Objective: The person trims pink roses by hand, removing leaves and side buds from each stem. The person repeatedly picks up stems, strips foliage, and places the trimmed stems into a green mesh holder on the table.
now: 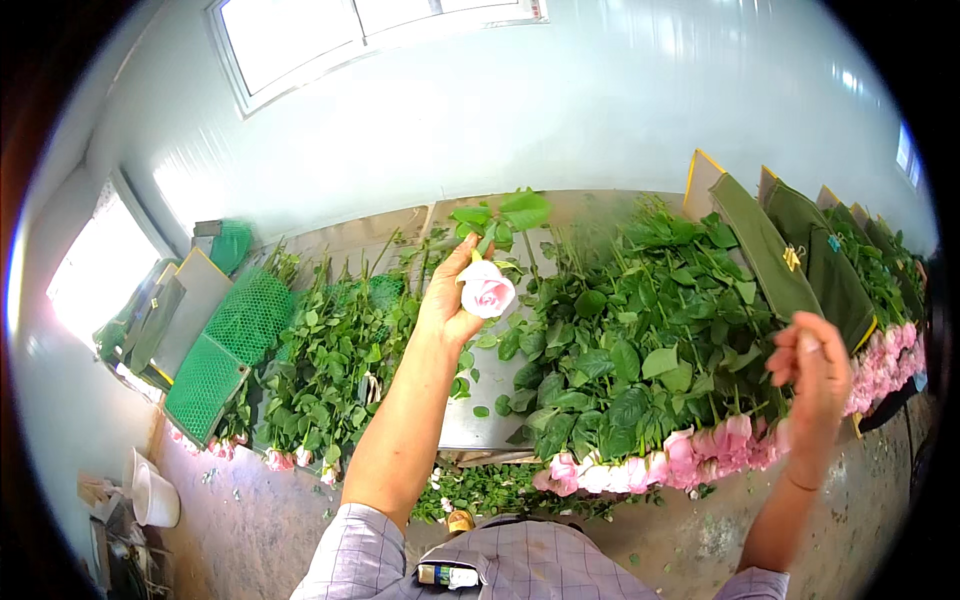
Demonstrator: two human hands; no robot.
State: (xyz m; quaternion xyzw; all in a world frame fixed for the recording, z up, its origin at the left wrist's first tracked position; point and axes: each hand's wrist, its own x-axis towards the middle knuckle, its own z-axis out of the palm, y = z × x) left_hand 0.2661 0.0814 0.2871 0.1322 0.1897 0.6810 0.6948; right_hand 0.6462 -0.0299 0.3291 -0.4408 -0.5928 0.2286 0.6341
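My left hand (pixel 454 296) holds a pale pink rose (pixel 487 289) by its stem just under the bloom, above the middle of a metal table (pixel 480 427). The bloom faces me, and green leaves stand out beyond my fingers. My right hand (pixel 814 367), slightly blurred, is raised at the right with fingers curled, near a green cloth-covered divider (pixel 765 247); nothing shows in it. Between my hands lies a large pile of leafy rose stems (pixel 637 352), its pink blooms (pixel 690 457) along the table's near edge.
At left lie more rose stems (pixel 322 360) beside green mesh sheets (pixel 247 315). More dividers and pink roses (pixel 889 367) stand at far right. Cut leaves (pixel 495 487) cover the floor below the table. White buckets (pixel 154 495) stand at lower left. A wall (pixel 450 120) rises behind.
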